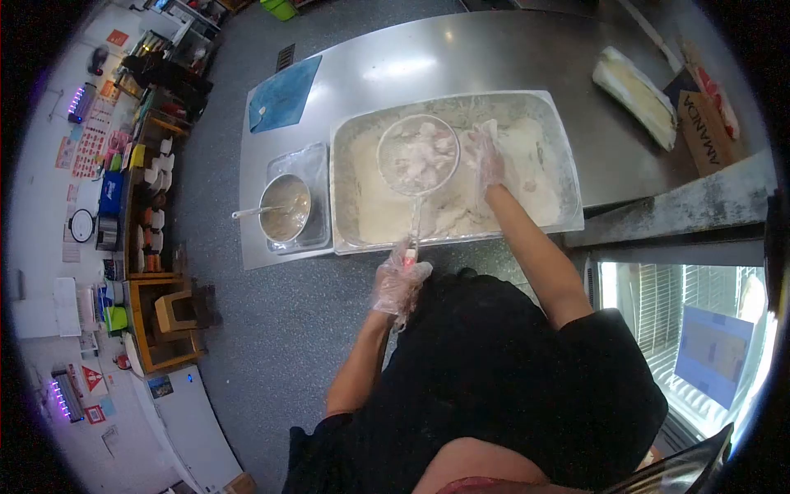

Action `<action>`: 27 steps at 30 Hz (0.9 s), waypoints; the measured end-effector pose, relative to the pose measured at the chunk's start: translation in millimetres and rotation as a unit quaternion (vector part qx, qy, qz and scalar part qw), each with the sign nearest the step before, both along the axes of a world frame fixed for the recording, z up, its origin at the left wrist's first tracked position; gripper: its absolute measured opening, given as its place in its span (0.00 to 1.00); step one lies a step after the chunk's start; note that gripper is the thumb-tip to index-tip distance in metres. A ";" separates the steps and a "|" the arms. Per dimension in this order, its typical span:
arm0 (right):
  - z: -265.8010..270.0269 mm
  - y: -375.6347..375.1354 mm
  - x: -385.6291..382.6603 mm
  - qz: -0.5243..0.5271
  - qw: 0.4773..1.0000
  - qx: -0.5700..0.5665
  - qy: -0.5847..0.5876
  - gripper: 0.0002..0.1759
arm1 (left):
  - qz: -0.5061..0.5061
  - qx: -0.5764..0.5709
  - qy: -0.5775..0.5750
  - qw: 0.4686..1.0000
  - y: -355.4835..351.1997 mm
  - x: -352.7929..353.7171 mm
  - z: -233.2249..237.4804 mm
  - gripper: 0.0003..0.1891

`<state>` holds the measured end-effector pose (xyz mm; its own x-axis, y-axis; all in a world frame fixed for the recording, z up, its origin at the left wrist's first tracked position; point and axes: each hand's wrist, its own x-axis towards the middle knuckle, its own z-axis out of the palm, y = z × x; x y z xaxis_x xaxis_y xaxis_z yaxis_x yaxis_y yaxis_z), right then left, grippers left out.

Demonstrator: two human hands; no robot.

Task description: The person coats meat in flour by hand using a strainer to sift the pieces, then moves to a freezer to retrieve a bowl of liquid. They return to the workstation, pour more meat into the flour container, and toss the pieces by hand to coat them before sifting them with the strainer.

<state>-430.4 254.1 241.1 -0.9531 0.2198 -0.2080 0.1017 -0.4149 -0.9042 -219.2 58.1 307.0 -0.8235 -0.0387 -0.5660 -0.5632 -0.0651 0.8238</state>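
Observation:
My left hand [401,281], in a clear plastic glove, is wrapped round the handle of a round mesh strainer [417,216] at the tub's near side. The strainer's bowl lies over the flour and holds several flour-coated pieces [420,155]; what they are does not show. My right hand [485,155], also gloved and dusted white, is just right of the strainer, over the flour. Its fingers point toward the far side, stretched out, with nothing visible in them. Both are at a large rectangular tub [568,177] of pale flour [527,156], heaped unevenly.
Left of the tub, a metal bowl [284,222] with batter-like liquid and a spoon stands on a clear tray [319,165]. A blue cloth [288,95] lies beyond it. At the right of the steel table [494,49] are a plastic-wrapped pack [635,97] and a cardboard box [708,136].

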 end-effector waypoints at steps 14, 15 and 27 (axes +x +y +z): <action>-19.9 -2.4 -6.6 0.064 0.985 0.146 -0.069 0.45 | -0.046 -0.053 0.004 0.998 -7.5 4.5 24.4 0.36; -31.2 -0.6 -6.6 0.066 0.984 0.149 -0.069 0.45 | -0.082 -0.045 -0.008 0.996 -10.2 5.2 28.1 0.37; 57.3 -64.7 32.4 0.313 0.553 0.743 0.213 0.33 | -0.267 -0.278 0.120 0.915 -64.2 7.8 37.2 0.33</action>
<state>-398.0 189.4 298.4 -0.8327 -0.5528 0.0316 -0.5474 0.8133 -0.1973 -211.4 -6.0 344.2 -0.9074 0.1783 -0.3807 -0.1903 0.6332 0.7502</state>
